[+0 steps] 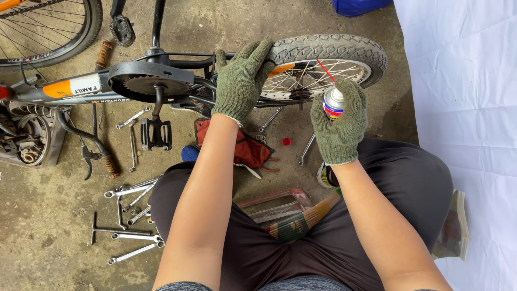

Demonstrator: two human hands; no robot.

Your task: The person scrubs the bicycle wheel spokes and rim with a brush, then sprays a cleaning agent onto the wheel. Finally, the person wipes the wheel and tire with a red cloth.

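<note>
Dark trousers [280, 253] over both knees fill the bottom of the view, bare forearms running up from them to two hands in green knit gloves, held apart. Right hand [340, 125] is closed around a small spray can [333, 103]; the can stands roughly upright, its thin red straw [325, 70] angled up and left toward the hub and spokes of the rear wheel [328, 60]. Left hand [241, 80] lies palm down with fingers curled over the tyre at the wheel's left edge, gripping it where the frame stays meet. The wheel belongs to a small bicycle lying on its side on the concrete floor [48, 215]; its grey and orange frame [70, 89] runs left, with a black chain guard [151, 78] and a pedal [156, 133] below it. A second spoked wheel [48, 27] sits at top left. Just below the left wrist lies a red rag or pouch [247, 148], and a small red cap [286, 141] rests near the right hand. Loose spanners [132, 213] are scattered on the floor at lower left, with pliers [91, 153] above them. A white sheet [463, 108] covers the right side; a blue object [358, 6] sits at the top edge, kind not clear.
</note>
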